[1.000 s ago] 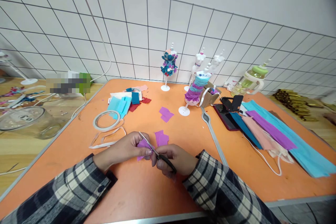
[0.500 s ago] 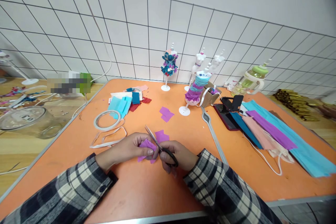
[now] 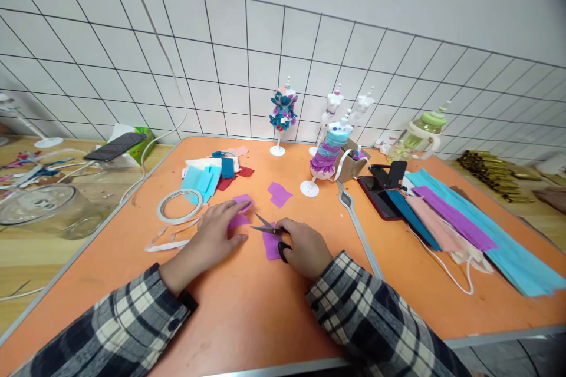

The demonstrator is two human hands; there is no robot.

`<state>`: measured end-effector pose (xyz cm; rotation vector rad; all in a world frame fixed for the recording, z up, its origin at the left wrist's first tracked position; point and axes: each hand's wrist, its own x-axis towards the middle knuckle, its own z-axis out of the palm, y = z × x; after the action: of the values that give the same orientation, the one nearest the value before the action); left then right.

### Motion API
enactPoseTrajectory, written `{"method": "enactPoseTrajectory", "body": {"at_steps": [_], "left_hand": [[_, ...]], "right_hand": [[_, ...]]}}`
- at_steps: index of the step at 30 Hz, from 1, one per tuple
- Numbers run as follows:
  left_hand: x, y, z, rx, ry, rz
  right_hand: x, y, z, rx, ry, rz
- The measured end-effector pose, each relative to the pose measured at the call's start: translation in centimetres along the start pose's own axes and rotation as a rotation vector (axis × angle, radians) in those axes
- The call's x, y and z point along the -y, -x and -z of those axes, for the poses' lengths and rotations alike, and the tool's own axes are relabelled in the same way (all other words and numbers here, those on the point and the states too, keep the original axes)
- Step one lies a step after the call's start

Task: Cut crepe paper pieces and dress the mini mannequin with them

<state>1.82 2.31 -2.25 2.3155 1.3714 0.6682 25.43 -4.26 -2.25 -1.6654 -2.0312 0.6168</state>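
My left hand (image 3: 216, 232) lies flat on the orange table (image 3: 247, 306), fingers stretched out over small purple paper pieces (image 3: 242, 200). The fingertips touch one piece. My right hand (image 3: 304, 247) is closed round the black handles of small scissors (image 3: 270, 230), whose blades are parted and point left above another purple paper piece (image 3: 269, 245). A further purple piece (image 3: 279, 193) lies a little farther back.
A tape roll (image 3: 179, 205) with loose strips lies left of my hand, with blue, white and red paper scraps (image 3: 207, 175) behind. Small mannequins (image 3: 326, 153) stand at the back. Phones (image 3: 384, 188), long crepe strips (image 3: 460, 224) and a bottle (image 3: 418, 134) sit right. A glass jar (image 3: 44, 209) is far left.
My left hand let go of the purple piece it held against the scissors and moved forward, flattening onto the pieces on the table. My right hand lowered the scissors to the table.
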Motion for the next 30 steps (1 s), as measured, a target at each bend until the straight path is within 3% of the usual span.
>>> {"method": "enactPoseTrajectory", "body": {"at_steps": [4, 9, 13, 17, 19, 21, 24, 30], "left_hand": [[0.3, -0.2, 0.3, -0.032, -0.075, 0.028], [0.2, -0.5, 1.7, -0.070, -0.095, 0.133], [0.2, -0.3, 2.2, -0.045, -0.122, 0.223], [0.1, -0.1, 1.9, -0.143, -0.213, 0.073], [-0.2, 0.1, 1.7, -0.164, -0.135, -0.025], [-1.0, 0.6, 1.4, -0.077, 0.115, -0.100], [-2.6, 1.4, 0.8, 0.155, 0.425, -0.112], [-4.3, 1.7, 0.1, 0.419, 0.498, -0.009]], "right_hand": [[-0.2, 0.0, 0.1, 0.005, 0.002, -0.046], [-0.8, -0.3, -0.1, -0.142, -0.226, -0.045], [-1.0, -0.4, -0.5, -0.178, -0.362, -0.048], [-0.8, -0.4, -0.8, -0.160, -0.497, -0.028], [-0.4, -0.4, -0.8, -0.116, -0.656, -0.017], [0.0, -0.4, -0.9, -0.043, -0.812, -0.020], [0.6, -0.2, -0.9, 0.022, -0.915, -0.036], [0.4, -0.4, -1.0, -0.042, -0.975, -0.055]]}}
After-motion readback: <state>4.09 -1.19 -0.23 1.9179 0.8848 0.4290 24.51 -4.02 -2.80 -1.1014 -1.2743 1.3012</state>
